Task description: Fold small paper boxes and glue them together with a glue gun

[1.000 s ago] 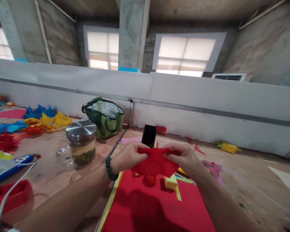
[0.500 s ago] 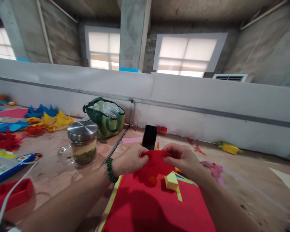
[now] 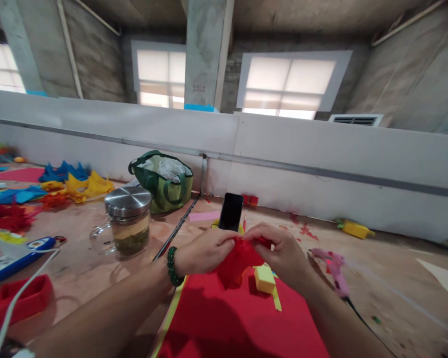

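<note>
Both my hands pinch a folded piece of red paper (image 3: 234, 263) above a large red sheet (image 3: 242, 318) on the table. My left hand (image 3: 203, 251), with a green bead bracelet at the wrist, grips the paper's left top edge. My right hand (image 3: 281, 251) grips its right top edge, fingers curled. The two hands almost touch. A small yellow block (image 3: 264, 278) lies on the red sheet just below my right hand.
A glass jar with a steel lid (image 3: 129, 221) stands left. Behind are a green bag (image 3: 164, 181), a black phone (image 3: 231, 211) standing upright, and a pink glue gun (image 3: 334, 266) to the right. A blue power strip (image 3: 11, 253) and coloured paper scraps lie far left.
My hands have come closer together, and the red paper went from spread wide to gathered into a narrower fold between them.
</note>
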`<state>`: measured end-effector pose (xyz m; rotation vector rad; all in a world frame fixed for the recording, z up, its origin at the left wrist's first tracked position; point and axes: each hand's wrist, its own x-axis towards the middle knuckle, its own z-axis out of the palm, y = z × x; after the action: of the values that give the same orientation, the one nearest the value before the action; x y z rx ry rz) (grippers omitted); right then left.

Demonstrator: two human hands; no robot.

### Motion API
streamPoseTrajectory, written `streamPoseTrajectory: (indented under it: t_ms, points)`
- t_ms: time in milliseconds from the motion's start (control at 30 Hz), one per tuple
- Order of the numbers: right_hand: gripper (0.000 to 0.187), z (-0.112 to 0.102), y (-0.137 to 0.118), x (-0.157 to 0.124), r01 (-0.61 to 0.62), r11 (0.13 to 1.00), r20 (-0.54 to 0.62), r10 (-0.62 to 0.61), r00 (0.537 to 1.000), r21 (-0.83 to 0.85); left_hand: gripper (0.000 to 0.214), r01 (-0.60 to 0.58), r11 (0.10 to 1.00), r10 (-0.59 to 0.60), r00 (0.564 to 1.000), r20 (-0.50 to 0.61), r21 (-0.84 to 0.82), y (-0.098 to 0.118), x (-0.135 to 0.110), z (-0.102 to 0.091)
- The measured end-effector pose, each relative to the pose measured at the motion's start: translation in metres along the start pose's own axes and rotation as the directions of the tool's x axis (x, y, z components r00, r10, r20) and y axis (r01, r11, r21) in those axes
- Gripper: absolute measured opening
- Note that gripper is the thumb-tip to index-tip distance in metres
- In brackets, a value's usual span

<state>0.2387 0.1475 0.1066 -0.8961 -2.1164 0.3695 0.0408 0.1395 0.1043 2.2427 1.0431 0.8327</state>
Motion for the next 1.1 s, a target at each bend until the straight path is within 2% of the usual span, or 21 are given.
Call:
streamPoseTrajectory:
  t_ms: [167,300,467,633,700,767,833,967,1100]
  points:
    - [0.030,0.004,-0.002,-0.004,-0.007,0.993,-0.082,-0.003,0.997,-0.117,0.031,0.003,0.999,-0.003,1.000,0.015,0.038,-0.001,0.001,0.003]
    - [0.036,0.005,-0.008,-0.005,0.053,0.985,-0.069,-0.065,0.996,-0.164,0.025,0.038,0.997,-0.042,0.998,0.054,0.071,-0.004,0.001,0.005]
    - [0.053,0.007,-0.011,-0.008,0.075,0.984,-0.057,-0.085,0.995,-0.159,0.025,0.049,0.999,-0.050,0.995,0.087,0.019,-0.002,-0.002,0.003]
    - [0.050,0.005,-0.015,-0.009,-0.036,0.999,-0.026,0.036,0.999,-0.011,0.027,0.106,0.988,-0.099,0.993,0.067,-0.110,-0.005,-0.001,0.002]
    - [0.054,0.003,-0.017,-0.008,-0.092,0.994,0.000,0.092,0.996,0.060,0.029,0.108,0.980,-0.101,0.994,0.049,-0.167,-0.008,0.000,0.001]
    - [0.064,0.002,-0.017,-0.007,-0.158,0.986,0.022,0.157,0.987,0.050,0.029,0.095,0.973,-0.091,0.995,0.032,-0.210,-0.010,0.001,0.001]
    - [0.064,0.002,-0.017,-0.006,-0.207,0.978,0.025,0.207,0.978,-0.013,0.029,0.092,0.972,-0.085,0.996,0.040,-0.217,-0.010,0.001,0.001]
    - [0.055,0.004,-0.017,-0.005,-0.207,0.974,0.059,0.213,0.975,-0.086,0.026,0.090,0.978,-0.077,0.994,0.075,-0.187,-0.005,0.000,-0.001]
    - [0.058,0.005,-0.020,-0.005,-0.220,0.975,0.155,0.223,0.962,-0.037,0.025,0.117,0.967,-0.096,0.990,0.103,-0.224,0.000,0.000,-0.003]
